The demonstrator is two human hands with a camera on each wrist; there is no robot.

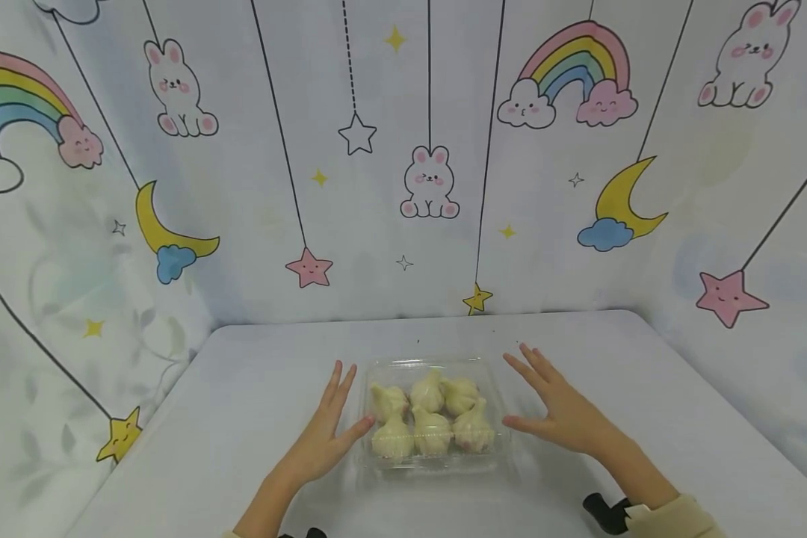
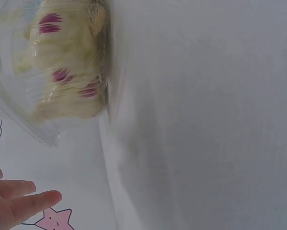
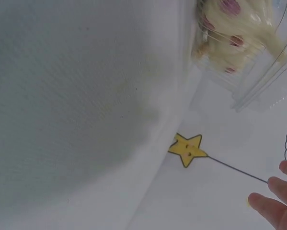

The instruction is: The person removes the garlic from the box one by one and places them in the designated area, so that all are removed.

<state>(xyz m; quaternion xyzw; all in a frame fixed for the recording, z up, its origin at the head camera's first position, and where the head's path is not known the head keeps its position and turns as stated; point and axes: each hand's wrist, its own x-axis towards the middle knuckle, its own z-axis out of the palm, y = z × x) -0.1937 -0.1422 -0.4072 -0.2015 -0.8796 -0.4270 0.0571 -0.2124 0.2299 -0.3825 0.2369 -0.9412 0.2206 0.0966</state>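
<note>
A clear plastic clamshell box (image 1: 437, 462) sits on the white table with its lid down. Several pale garlic bulbs (image 1: 433, 433) lie inside in two rows; the wrist views show purple patches on the garlic (image 2: 62, 62). To the left of the box is my left hand (image 1: 323, 442), fingers spread and straight, its thumb tip at the box's left edge; whether it touches cannot be told. My right hand (image 1: 568, 418) hovers on the other side with fingers spread, its thumb pointing at the box's right wall, a small gap between. Neither hand holds anything.
The white tabletop (image 1: 242, 418) spreads around the box. Behind and at both sides stand fabric walls (image 1: 376, 224) printed with rabbits, stars, moons and rainbows. Black wrist gear (image 1: 605, 514) shows below my right hand, by the pale sleeve (image 1: 675, 519).
</note>
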